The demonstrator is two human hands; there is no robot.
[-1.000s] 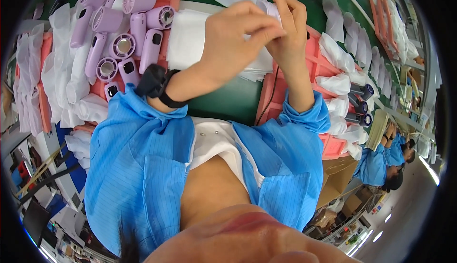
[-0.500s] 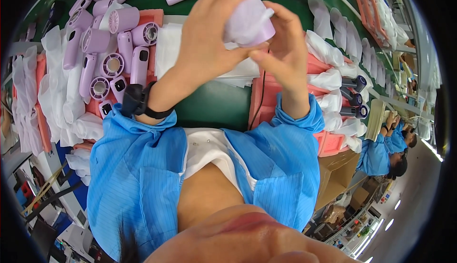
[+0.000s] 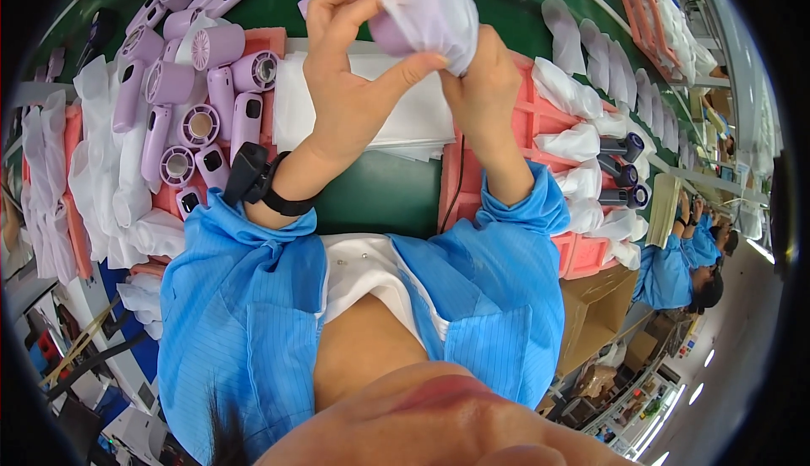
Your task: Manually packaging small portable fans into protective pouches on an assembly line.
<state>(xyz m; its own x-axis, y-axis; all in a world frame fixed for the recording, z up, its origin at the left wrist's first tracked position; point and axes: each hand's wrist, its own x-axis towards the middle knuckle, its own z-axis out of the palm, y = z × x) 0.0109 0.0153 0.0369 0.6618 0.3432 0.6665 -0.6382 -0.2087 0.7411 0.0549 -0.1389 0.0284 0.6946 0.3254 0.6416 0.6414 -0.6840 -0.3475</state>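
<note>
A light purple handheld fan [image 3: 390, 37] is held up over the bench, its round head partly covered by a thin white translucent bag [image 3: 443, 10]. My left hand [image 3: 350, 86] curves around the left side, fingers at the bag's upper edge and thumb against its underside. Below the right side, my right hand [image 3: 485, 82] is closed on the lower end of the wrapped fan. The fan's handle cannot be made out. Beneath my hands lies a stack of flat white bags [image 3: 380, 120] on the green bench top [image 3: 371, 192].
Several bare purple fans [image 3: 198, 124] are piled at the left. Bagged fans [image 3: 114, 179] lie beside them, and dark fans in white bags [image 3: 620, 170] rest on a pink tray [image 3: 523, 132] at the right. A cardboard box [image 3: 595, 314] stands lower right; co-workers [image 3: 679, 268] are beyond it.
The wrapped fan has risen slightly and turned, and the bag now spreads smoothly over its head. My left fingers have opened out; my right hand has shifted inward and closed beneath it.
</note>
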